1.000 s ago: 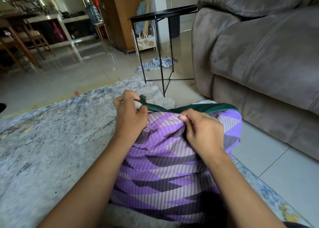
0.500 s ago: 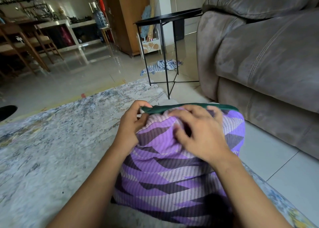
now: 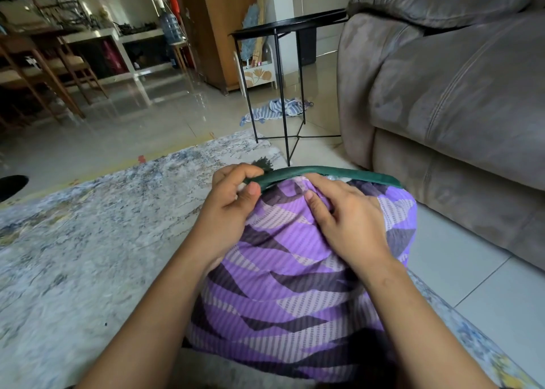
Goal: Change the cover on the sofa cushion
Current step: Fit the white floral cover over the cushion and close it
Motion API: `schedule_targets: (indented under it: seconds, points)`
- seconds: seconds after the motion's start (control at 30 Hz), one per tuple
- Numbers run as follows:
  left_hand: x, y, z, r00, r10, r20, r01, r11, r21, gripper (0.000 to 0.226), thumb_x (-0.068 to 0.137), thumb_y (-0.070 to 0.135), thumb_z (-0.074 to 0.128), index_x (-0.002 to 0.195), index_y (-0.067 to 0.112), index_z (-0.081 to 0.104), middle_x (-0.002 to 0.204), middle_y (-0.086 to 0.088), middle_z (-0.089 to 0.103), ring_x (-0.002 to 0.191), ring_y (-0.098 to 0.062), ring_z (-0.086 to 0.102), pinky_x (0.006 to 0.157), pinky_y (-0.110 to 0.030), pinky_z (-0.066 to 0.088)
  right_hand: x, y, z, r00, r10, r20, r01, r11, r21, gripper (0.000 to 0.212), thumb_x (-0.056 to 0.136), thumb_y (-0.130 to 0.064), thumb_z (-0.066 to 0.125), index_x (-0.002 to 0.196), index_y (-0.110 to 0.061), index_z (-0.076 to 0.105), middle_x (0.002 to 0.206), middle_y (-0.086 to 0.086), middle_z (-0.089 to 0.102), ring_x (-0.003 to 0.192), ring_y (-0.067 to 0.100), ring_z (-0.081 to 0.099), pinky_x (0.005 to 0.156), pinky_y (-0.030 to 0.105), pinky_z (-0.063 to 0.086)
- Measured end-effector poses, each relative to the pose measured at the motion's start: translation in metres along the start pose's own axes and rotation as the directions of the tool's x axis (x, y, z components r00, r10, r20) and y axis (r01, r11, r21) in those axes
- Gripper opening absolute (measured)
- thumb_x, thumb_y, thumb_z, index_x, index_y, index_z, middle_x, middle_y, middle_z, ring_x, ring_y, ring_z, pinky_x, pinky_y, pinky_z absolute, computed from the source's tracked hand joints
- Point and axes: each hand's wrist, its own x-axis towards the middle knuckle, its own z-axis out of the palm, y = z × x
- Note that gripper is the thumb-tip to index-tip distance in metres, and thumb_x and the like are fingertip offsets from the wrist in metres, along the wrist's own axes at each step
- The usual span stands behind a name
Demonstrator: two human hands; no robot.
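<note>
A plump cushion in a purple cover (image 3: 295,285) with grey and lilac triangles stands on the rug in front of me. A dark green edge (image 3: 324,173) with a small tassel at its left corner runs along the cushion's top. My left hand (image 3: 233,200) pinches that green edge at the top left corner. My right hand (image 3: 342,214) lies on the purple fabric just below the green edge, fingertips pressing and gathering the cloth. A little white filling shows behind the right hand's fingers.
A grey sofa (image 3: 457,108) stands close on the right. A black metal side table (image 3: 283,73) is ahead, with a striped cloth (image 3: 280,110) on the tiles beneath it. The mottled grey rug (image 3: 88,226) spreads left. Wooden chairs (image 3: 47,73) stand far left.
My right hand went from pinching the purple fabric to spreading out, and now presses the cloth under the green edge. My left hand has kept hold of the green corner.
</note>
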Motion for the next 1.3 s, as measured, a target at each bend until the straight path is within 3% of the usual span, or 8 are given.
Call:
schedule_targets:
  seconds: [0.13, 0.23, 0.47, 0.6, 0.73, 0.9, 1.03, 1.3]
  points:
    - [-0.014, 0.002, 0.004, 0.986, 0.086, 0.142, -0.078, 0.995, -0.059, 0.005, 0.095, 0.021, 0.059, 0.093, 0.025, 0.062, 0.117, -0.004, 0.039, 0.092, 0.013, 0.052, 0.079, -0.007, 0.042, -0.001, -0.005, 0.004, 0.979, 0.196, -0.05, -0.187, 0.973, 0.134, 0.028, 0.091, -0.055, 0.053, 0.119, -0.053, 0.059, 0.109, -0.019, 0.071, 0.105, 0.013, 0.064, 0.091, 0.041, 0.049]
    - [-0.02, -0.001, 0.006, 0.971, 0.174, 0.162, -0.183, 0.982, 0.041, 0.017, 0.078, 0.039, 0.07, 0.08, 0.03, 0.056, 0.115, -0.001, 0.039, 0.109, -0.003, 0.048, 0.089, -0.017, 0.042, 0.002, -0.008, 0.001, 0.949, 0.316, -0.017, -0.314, 0.946, 0.081, 0.027, 0.087, -0.059, 0.052, 0.103, -0.043, 0.066, 0.094, -0.013, 0.074, 0.096, 0.02, 0.066, 0.08, 0.034, 0.049]
    - [-0.014, -0.01, 0.021, 0.926, 0.37, -0.08, -0.344, 0.911, 0.228, 0.03, 0.074, -0.02, 0.066, 0.063, 0.002, 0.048, 0.103, -0.006, 0.043, 0.091, -0.003, 0.046, 0.074, -0.018, 0.037, -0.001, -0.02, 0.002, 0.944, 0.258, -0.205, -0.269, 0.963, -0.026, 0.036, 0.079, -0.063, 0.056, 0.084, -0.028, 0.049, 0.067, -0.008, 0.064, 0.076, 0.022, 0.063, 0.089, 0.038, 0.027]
    - [-0.007, -0.014, 0.012, 0.886, 0.437, -0.154, -0.395, 0.887, 0.241, 0.031, 0.073, -0.025, 0.058, 0.068, 0.004, 0.048, 0.103, -0.001, 0.045, 0.1, -0.002, 0.048, 0.083, -0.015, 0.04, 0.0, -0.009, -0.006, 0.972, 0.087, -0.22, -0.117, 0.985, -0.126, 0.058, 0.075, -0.073, 0.054, 0.12, -0.037, 0.047, 0.113, -0.008, 0.059, 0.113, 0.011, 0.054, 0.115, 0.061, 0.003]
    - [-0.008, -0.003, 0.005, 0.898, 0.438, -0.048, -0.415, 0.878, 0.24, 0.03, 0.075, -0.017, 0.051, 0.076, 0.012, 0.043, 0.109, -0.001, 0.047, 0.11, -0.001, 0.048, 0.092, -0.014, 0.039, 0.005, -0.002, -0.012, 0.996, -0.012, -0.086, 0.003, 0.994, -0.106, 0.035, 0.085, -0.064, 0.052, 0.113, -0.046, 0.06, 0.14, -0.005, 0.039, 0.138, 0.025, 0.032, 0.108, 0.077, -0.006]
    - [-0.02, 0.007, -0.004, 0.899, 0.405, 0.168, -0.437, 0.86, 0.265, 0.043, 0.073, -0.02, 0.061, 0.071, 0.019, 0.044, 0.123, -0.008, 0.045, 0.11, -0.006, 0.049, 0.082, -0.013, 0.034, 0.003, -0.001, -0.002, 0.962, -0.191, -0.193, 0.15, 0.967, -0.207, 0.006, 0.078, -0.032, 0.059, 0.082, -0.028, 0.056, 0.083, -0.013, 0.064, 0.094, 0.023, 0.057, 0.098, 0.054, 0.028]
    - [-0.028, 0.0, 0.004, 0.906, 0.404, 0.127, -0.42, 0.823, 0.383, 0.037, 0.068, 0.002, 0.084, 0.068, 0.009, 0.048, 0.124, -0.01, 0.042, 0.098, -0.005, 0.049, 0.082, -0.009, 0.036, -0.002, -0.004, 0.01, 0.965, -0.044, -0.259, -0.006, 0.982, -0.191, 0.034, 0.068, -0.021, 0.066, 0.066, -0.025, 0.032, 0.057, -0.005, 0.053, 0.058, 0.022, 0.045, 0.069, 0.039, 0.034]
    - [-0.015, -0.001, 0.009, 0.812, 0.486, -0.323, -0.319, 0.833, 0.452, 0.021, 0.081, -0.006, 0.054, 0.081, 0.011, 0.042, 0.113, -0.02, 0.049, 0.106, 0.016, 0.042, 0.084, -0.001, 0.034, 0.008, 0.023, -0.012, 0.962, -0.267, 0.053, 0.267, 0.964, 0.018, 0.042, 0.081, -0.066, 0.054, 0.107, -0.032, 0.054, 0.102, -0.014, 0.062, 0.094, 0.013, 0.059, 0.089, 0.039, 0.032]
